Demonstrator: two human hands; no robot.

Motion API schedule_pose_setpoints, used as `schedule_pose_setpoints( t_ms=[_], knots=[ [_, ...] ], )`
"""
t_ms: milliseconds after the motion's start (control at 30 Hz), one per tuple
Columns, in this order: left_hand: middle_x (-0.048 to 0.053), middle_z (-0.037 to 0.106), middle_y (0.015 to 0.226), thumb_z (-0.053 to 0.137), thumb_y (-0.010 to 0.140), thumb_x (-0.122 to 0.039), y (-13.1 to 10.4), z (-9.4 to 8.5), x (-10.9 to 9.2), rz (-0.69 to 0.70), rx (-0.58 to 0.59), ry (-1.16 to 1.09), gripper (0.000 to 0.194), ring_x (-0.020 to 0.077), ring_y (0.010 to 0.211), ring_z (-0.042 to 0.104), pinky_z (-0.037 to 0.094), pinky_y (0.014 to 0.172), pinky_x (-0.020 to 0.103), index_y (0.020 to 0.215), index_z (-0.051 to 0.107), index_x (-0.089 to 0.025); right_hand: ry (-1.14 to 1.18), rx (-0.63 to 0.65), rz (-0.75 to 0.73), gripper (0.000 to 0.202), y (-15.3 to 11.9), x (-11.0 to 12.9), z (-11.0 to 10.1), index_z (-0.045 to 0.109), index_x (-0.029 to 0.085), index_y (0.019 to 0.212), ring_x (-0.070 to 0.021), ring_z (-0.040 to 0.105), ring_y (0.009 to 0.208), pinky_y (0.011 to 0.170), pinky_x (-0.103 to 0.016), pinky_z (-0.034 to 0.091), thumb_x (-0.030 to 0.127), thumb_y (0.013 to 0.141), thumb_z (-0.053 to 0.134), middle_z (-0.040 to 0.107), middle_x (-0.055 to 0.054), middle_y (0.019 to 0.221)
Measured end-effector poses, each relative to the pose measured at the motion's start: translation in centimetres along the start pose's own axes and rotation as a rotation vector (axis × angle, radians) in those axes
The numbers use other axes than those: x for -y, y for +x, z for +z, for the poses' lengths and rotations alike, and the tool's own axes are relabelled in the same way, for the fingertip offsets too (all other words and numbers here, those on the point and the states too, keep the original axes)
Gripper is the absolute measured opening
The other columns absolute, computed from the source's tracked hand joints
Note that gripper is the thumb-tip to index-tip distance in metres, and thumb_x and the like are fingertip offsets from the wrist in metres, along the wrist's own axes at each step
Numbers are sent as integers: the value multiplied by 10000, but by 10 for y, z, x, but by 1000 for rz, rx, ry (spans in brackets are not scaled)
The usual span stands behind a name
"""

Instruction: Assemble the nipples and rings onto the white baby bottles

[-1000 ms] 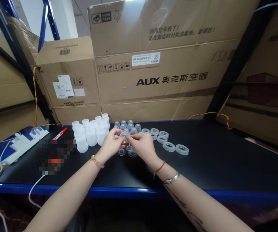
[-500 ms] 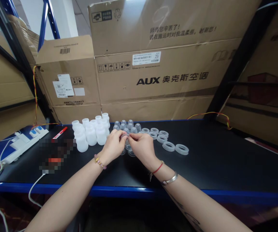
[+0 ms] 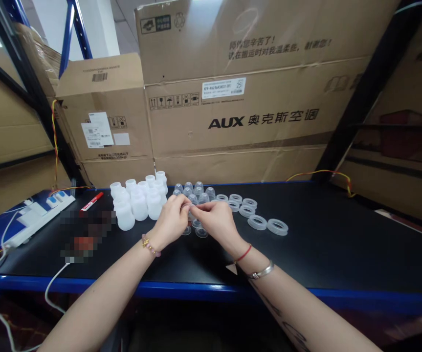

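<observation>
My left hand (image 3: pixel 172 218) and my right hand (image 3: pixel 216 220) meet over the middle of the black table, fingertips pinched close together. Between them is something small that the fingers mostly hide; I cannot make it out. Several clear domed caps (image 3: pixel 210 193) stand just behind my hands, and a few clear nipple-like pieces (image 3: pixel 201 231) lie beneath them. To the left, several frosted white bottles (image 3: pixel 125 216) stand upright in a group. Several translucent rings (image 3: pixel 277 227) lie flat to the right of my right hand.
A red marker (image 3: pixel 92 201) and a pixelated object with a white cable lie at the left, beside a white power strip (image 3: pixel 42 221). Large cardboard boxes (image 3: pixel 262 146) stand behind the black table (image 3: pixel 328 244), between dark shelf posts.
My right hand has turned slightly, its wrist a little further right. Both hands stay pinched together at the same place. The view has shifted very slightly.
</observation>
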State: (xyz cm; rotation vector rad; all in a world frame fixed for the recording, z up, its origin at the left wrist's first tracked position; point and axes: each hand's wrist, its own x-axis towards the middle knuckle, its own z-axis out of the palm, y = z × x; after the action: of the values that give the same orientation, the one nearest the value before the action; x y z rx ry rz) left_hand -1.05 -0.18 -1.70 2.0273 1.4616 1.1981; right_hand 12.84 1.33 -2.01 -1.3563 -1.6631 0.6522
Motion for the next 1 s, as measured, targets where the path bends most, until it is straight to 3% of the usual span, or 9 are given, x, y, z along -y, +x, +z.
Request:
schedule_pose_setpoints(
  t_ms=[67, 200, 300, 433, 700, 900, 1000],
  knots=[
    [85, 541, 1016, 420, 926, -226, 0, -1, 3, -19, 15, -76, 215, 155, 797, 617, 568, 653, 291, 965, 620, -161, 16, 25, 2, 332, 1, 0, -2, 792, 157, 713, -183, 605, 552, 481, -246, 342, 437, 735, 615, 668, -37, 533],
    [94, 584, 1049, 442, 911, -206, 2, -5, 5, 25, 44, -14, 282, 177, 927, 627, 559, 791, 306, 1083, 661, -161, -13, 40, 13, 332, 1, 3, -3, 780, 146, 675, -167, 565, 518, 480, -253, 333, 389, 775, 577, 652, -41, 519],
    [87, 595, 1012, 438, 904, -192, 2, -6, 4, 19, 47, 31, 289, 179, 904, 628, 542, 822, 326, 1056, 682, -161, -18, 32, 8, 316, -2, 4, -2, 767, 152, 657, -164, 548, 503, 475, -256, 325, 379, 775, 582, 641, -38, 510],
    [74, 630, 938, 460, 867, -119, 1, -4, 0, 62, -3, 117, 241, 194, 934, 610, 491, 914, 359, 953, 681, -158, -118, -59, -103, 355, -8, 3, 2, 714, 174, 577, -155, 518, 492, 490, -266, 305, 364, 813, 529, 600, -34, 477],
    [88, 642, 954, 431, 875, -99, 1, -2, 1, 114, -19, 161, 229, 206, 961, 600, 487, 915, 368, 934, 646, -150, -269, -102, -133, 347, -9, 6, 2, 629, 197, 505, -138, 456, 488, 502, -266, 269, 346, 800, 524, 572, -27, 487],
    [94, 595, 1090, 513, 869, -200, 3, -7, 8, 17, 91, -55, 339, 140, 765, 627, 547, 694, 285, 1186, 627, -168, -76, 6, -81, 324, 0, 0, -3, 720, 179, 630, -145, 526, 506, 497, -254, 305, 369, 812, 530, 646, -30, 541],
    [83, 591, 1008, 512, 846, -157, 2, -6, 7, -14, 48, -8, 348, 122, 705, 600, 543, 678, 275, 1161, 661, -157, 17, 36, -16, 276, 1, -1, -3, 749, 172, 676, -162, 576, 546, 499, -250, 331, 381, 767, 593, 689, -42, 597]
  ],
)
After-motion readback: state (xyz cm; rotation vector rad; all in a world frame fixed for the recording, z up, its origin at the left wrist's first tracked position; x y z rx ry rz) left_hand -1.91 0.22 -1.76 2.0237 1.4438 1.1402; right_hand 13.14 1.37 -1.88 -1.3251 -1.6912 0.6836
